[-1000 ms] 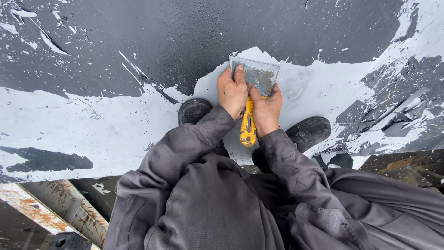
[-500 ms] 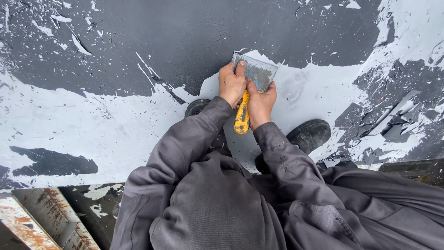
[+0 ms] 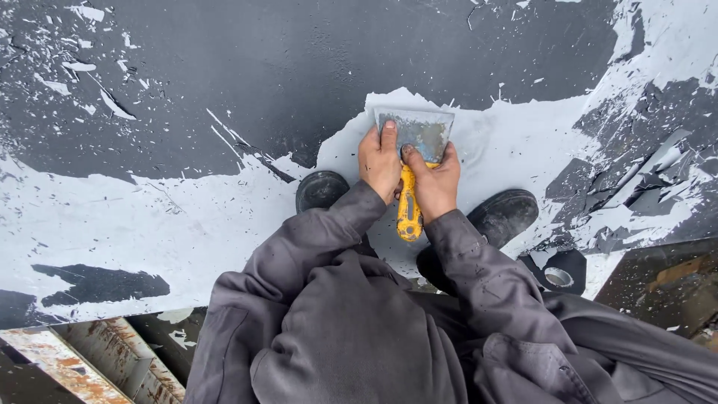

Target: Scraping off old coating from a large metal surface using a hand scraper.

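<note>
Both hands grip a wide metal scraper with a yellow handle (image 3: 410, 209): left hand (image 3: 380, 158) pressing its blade, right hand (image 3: 434, 183) wrapped round the handle, arms stretched forward over the dark floor with peeling white paint (image 3: 224, 97).

Head camera, looking steeply down over the person's own chest and arms.

There is only this one view, so no second view shares any of the scene. It sits close above the grey sleeves, which fill the lower frame, and faces forward and down onto the dark surface (image 3: 314, 67) with its white coating (image 3: 134, 217). The left hand (image 3: 379, 158), right hand (image 3: 431, 179) and scraper (image 3: 416, 142) sit near the frame's centre, both black shoes just below them.
</note>
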